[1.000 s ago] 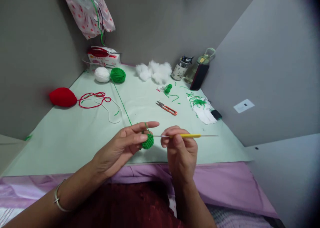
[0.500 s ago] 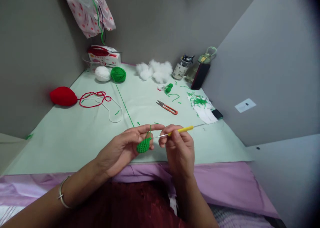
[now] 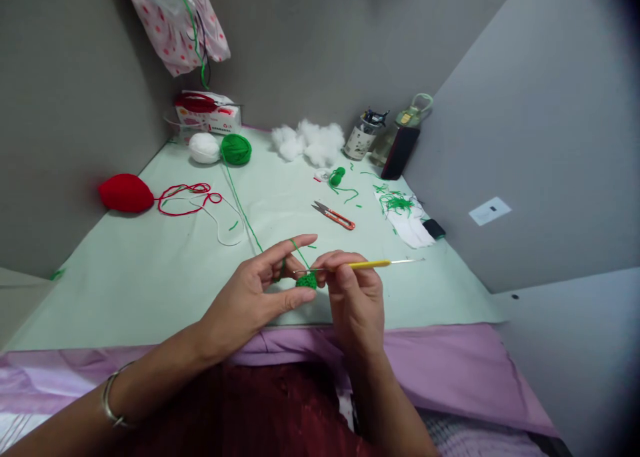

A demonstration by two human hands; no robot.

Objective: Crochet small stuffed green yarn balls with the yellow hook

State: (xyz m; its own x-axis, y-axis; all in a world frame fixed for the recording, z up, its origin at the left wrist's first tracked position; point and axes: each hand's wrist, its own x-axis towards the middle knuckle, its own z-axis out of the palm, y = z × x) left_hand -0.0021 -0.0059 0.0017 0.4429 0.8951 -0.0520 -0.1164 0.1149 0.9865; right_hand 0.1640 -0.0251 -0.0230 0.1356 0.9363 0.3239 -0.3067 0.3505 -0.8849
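My left hand (image 3: 255, 287) pinches a small green crochet piece (image 3: 307, 281), its thumb along the lower edge. Green yarn (image 3: 245, 217) loops over the raised left index finger and runs back to a green yarn ball (image 3: 236, 149). In my right hand (image 3: 355, 297) is a crochet hook (image 3: 370, 265) with a yellow grip, held like a pencil. Its metal shaft points left and lies across the top of the green piece; whether the tip is inside a stitch I cannot tell. The right fingertips touch or nearly touch the piece's right side.
Orange-handled thread snips (image 3: 334, 215) lie beyond my hands. A red yarn ball (image 3: 127, 193) and white yarn ball (image 3: 204, 148) sit left. Fluffy white stuffing (image 3: 310, 142), a pen cup (image 3: 361, 139), a bottle (image 3: 407, 118) and green scraps on white paper (image 3: 413, 229) stand or lie farther back.
The green piece has shifted right and turned, and the left thumb now presses it from below. The left index finger has lifted with the yarn. The hook has moved left over the piece.
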